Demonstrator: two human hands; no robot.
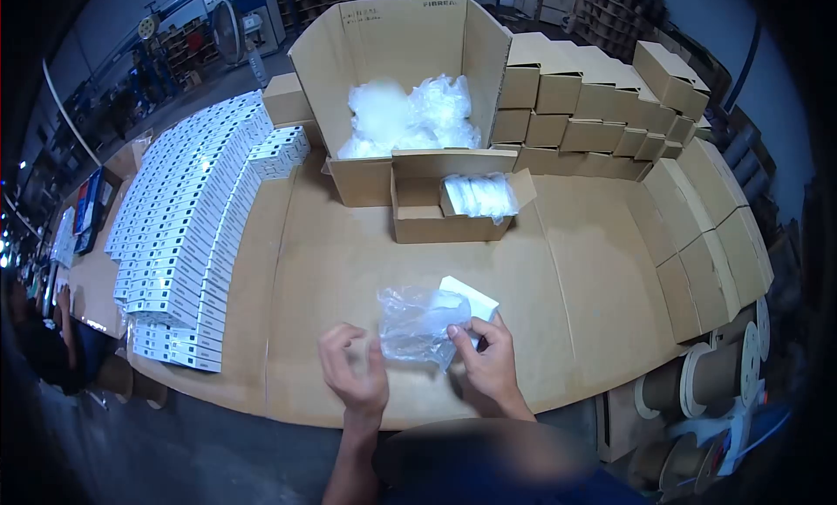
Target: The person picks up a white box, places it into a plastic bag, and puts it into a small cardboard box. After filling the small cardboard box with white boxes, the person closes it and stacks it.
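Observation:
My right hand [490, 359] pinches a clear plastic bag [410, 326] between thumb and fingers, over the middle of the cardboard-covered table [349, 252]. A small white box [471, 294] shows behind the bag, right at the fingers of this hand; its lower part is hidden by the bag and fingers. To the left of the bag is my left hand [354, 370], its fingers curved and apart from the thumb, holding nothing. The bag looks loose and crumpled, spreading toward that hand.
A small open carton [449, 230] contains wrapped white packs [479, 196]. Behind it, a large carton [401, 39] holds clear plastic bags [410, 113]. White boxes [183, 235] are stacked at left, brown cartons [602, 104] at back right and right. A person [61, 339] is at far left.

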